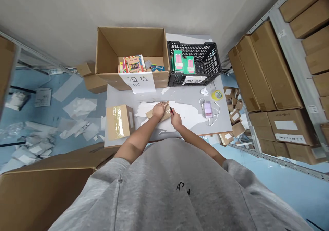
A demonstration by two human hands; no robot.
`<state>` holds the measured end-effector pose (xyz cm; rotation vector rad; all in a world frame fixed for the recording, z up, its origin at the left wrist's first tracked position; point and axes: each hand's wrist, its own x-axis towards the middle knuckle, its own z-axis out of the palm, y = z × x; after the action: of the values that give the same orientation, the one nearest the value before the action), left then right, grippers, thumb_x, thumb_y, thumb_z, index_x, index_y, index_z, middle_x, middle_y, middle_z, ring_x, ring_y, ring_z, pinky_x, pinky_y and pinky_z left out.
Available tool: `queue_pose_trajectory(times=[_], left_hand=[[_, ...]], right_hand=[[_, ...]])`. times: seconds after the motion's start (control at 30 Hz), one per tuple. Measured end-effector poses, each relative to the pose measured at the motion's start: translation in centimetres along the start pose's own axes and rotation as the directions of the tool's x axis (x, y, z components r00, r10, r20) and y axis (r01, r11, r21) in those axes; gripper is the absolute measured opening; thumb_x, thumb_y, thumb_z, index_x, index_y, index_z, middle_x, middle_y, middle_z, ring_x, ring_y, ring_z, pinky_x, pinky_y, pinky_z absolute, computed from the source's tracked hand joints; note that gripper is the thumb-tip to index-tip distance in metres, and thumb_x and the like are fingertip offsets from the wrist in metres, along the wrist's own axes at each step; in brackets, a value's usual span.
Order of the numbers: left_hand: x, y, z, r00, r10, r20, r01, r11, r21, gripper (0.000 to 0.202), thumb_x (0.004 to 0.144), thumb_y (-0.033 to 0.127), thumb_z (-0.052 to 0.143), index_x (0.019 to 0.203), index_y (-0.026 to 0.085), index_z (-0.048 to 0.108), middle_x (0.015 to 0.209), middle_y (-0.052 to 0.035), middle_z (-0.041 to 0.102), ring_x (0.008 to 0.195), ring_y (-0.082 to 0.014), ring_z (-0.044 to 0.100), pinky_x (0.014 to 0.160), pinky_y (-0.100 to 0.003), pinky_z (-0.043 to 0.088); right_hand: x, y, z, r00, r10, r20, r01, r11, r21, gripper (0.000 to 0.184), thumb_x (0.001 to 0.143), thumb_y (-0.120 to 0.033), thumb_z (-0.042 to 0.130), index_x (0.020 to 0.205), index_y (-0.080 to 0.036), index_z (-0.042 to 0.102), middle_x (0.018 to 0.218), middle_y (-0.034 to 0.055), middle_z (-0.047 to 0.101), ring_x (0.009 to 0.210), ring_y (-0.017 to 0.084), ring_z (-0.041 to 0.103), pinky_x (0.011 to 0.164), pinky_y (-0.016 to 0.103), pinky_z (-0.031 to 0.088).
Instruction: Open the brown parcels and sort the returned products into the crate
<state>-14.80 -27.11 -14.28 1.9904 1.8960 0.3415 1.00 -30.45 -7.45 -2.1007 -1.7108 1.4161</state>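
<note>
The left hand [158,110] clasps the taped package [167,113] on the counter [183,94]; the right hand [176,119] curls firmly round what looks like a red cutter [171,110]. Shallow strokes, angled clear of the left, would serve best.

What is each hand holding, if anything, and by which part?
The right hand holds a red-and-black tool by its near end. The left hand lies on the brown parcel near its far edge; whether it grips cannot be told.
</note>
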Motion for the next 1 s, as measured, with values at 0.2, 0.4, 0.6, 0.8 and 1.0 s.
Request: queue_pose_trajectory(times=[0.2, 0.4, 0.6, 0.8, 1.0], left_hand=[[0.3, -0.9, -0.7, 0.988, 0.151, 0.044, -0.152, 0.988, 0.023, 0.055, 0.106, 0.047, 0.053, 0.151, 0.017, 0.057, 0.130, -0.0196, 0.066, 0.123, -0.0326, 0.062, 0.106, -0.042, 0.046], [0.4, -1.4, -1.9, 0.908, 0.388, 0.161, -0.389, 0.921, -0.025, 0.051, 0.106, 0.044, 0.054, 0.150, 0.019, 0.056, 0.138, -0.0178, 0.063, 0.133, -0.0317, 0.056, 0.117, -0.043, 0.036], [-2.7, 0.0, -2.5, 0.953, 0.301, 0.041, -0.298, 0.953, -0.059, 0.052, 0.101, 0.054, 0.058, 0.138, 0.018, 0.062, 0.136, -0.0188, 0.060, 0.132, -0.0342, 0.053, 0.114, -0.046, 0.037], [-5.3, 2.4, -1.0, 0.951, 0.302, 0.072, -0.301, 0.953, -0.023, 0.064, 0.088, 0.065, 0.072, 0.126, 0.014, 0.064, 0.123, -0.0204, 0.061, 0.120, -0.0372, 0.055, 0.104, -0.048, 0.042], [-4.9, 3.1, -0.2, 0.965, 0.252, 0.076, -0.256, 0.966, 0.045, 0.051, 0.091, 0.062, 0.069, 0.113, 0.016, 0.064, 0.118, -0.0200, 0.064, 0.116, -0.0369, 0.057, 0.101, -0.046, 0.042]], right_hand=[[0.9, 0.8, -1.9, 0.997, 0.029, -0.077, -0.020, 0.993, 0.114, 0.057, 0.108, -0.042, 0.048, 0.163, -0.028, 0.044, 0.088, 0.0026, 0.075, 0.050, 0.013, 0.060, 0.054, 0.025, 0.056], [4.7, 0.0, -3.8, 0.997, -0.043, -0.062, 0.045, 0.999, 0.026, 0.041, 0.096, -0.041, 0.070, 0.133, -0.026, 0.061, 0.088, -0.0022, 0.071, 0.050, 0.010, 0.059, 0.050, 0.020, 0.051], [7.1, 0.7, -2.7, 0.999, -0.012, 0.030, 0.010, 0.998, 0.064, 0.039, 0.087, -0.029, 0.082, 0.118, -0.018, 0.063, 0.084, -0.0022, 0.067, 0.049, 0.008, 0.055, 0.048, 0.019, 0.048], [6.7, 1.6, -2.3, 0.999, -0.033, -0.036, 0.038, 0.990, 0.134, 0.039, 0.090, -0.028, 0.076, 0.125, -0.021, 0.061, 0.082, -0.0032, 0.065, 0.047, 0.009, 0.055, 0.047, 0.020, 0.048], [2.6, 5.8, -3.0, 0.979, -0.184, 0.089, 0.132, 0.900, 0.416, 0.044, 0.105, -0.034, 0.046, 0.149, -0.028, 0.045, 0.073, -0.0069, 0.062, 0.046, 0.011, 0.057, 0.044, 0.020, 0.051]])
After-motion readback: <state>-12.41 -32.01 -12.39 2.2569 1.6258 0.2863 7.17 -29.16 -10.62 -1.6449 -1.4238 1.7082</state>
